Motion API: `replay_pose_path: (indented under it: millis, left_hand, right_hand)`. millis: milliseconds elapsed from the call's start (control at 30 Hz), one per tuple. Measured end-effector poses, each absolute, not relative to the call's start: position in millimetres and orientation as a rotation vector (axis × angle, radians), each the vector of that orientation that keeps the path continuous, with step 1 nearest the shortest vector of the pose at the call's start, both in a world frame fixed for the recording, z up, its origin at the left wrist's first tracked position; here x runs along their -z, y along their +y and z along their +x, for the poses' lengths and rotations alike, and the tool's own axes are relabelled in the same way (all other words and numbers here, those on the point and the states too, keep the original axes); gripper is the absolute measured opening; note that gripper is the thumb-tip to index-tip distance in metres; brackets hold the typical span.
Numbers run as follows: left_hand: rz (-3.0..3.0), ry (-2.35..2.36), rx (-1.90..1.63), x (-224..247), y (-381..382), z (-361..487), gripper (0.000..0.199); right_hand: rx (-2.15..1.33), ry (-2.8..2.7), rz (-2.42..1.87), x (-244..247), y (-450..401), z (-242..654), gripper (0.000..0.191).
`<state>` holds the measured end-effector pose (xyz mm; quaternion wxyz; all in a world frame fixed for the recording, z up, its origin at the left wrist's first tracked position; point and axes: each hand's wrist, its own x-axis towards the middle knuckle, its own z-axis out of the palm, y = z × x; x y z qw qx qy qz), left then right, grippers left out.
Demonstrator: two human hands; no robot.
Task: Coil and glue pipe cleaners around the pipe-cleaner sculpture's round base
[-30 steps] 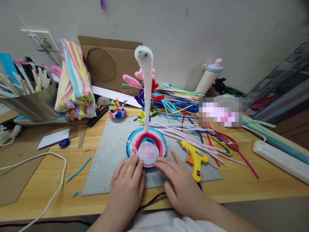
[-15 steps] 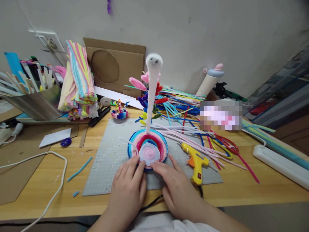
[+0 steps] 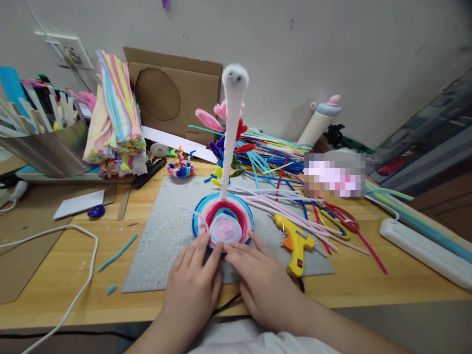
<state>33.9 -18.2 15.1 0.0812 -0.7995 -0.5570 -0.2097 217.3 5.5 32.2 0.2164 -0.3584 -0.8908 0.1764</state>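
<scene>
A round base of coiled pipe cleaners, in blue, white, pink and red rings, lies on the grey cutting mat. A smaller pale pink and white coil sits on its near half. From the far part rises a tall white fuzzy post with a rounded top bearing dark spots. A loose pale pipe-cleaner end sticks out to the left. My left hand rests its outstretched fingertips on the base's near left edge. My right hand, fingers also extended, touches the near right edge and the small coil's border.
A yellow glue gun lies right of the base, beside pale pipe cleaners and yellow-handled scissors. Behind stand pipe-cleaner bundles, cardboard and a bottle. A white cable crosses the left; a power strip lies right.
The whole view has shifted slightly, with the table appearing a little higher and further left. My hands stay on the base in nearly the same pose.
</scene>
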Motion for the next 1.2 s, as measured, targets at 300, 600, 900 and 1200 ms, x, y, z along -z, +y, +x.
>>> replay_pose_path:
  millis: [300,600,900,1200]
  left_hand:
    - [-2.396,-1.657,0.652,-13.3,-17.3,31.6,0.043]
    - [-2.402,-1.659,0.702,-10.9,-17.1,29.9,0.042]
    - [-2.436,-1.682,0.842,-3.1,-14.6,25.1,0.04]
    - [-2.457,-1.671,0.861,-7.5,-14.1,26.4,0.041]
  right_hand:
    - [-0.367,-2.496,-1.193,-36.5,16.5,220.3,0.057]
    - [-0.319,-2.125,-1.969,-91.7,31.2,283.4,0.032]
    - [-0.682,-2.056,-2.406,-24.5,18.1,316.8,0.054]
    - [-0.585,-1.929,-2.244,-16.6,38.9,320.2,0.035]
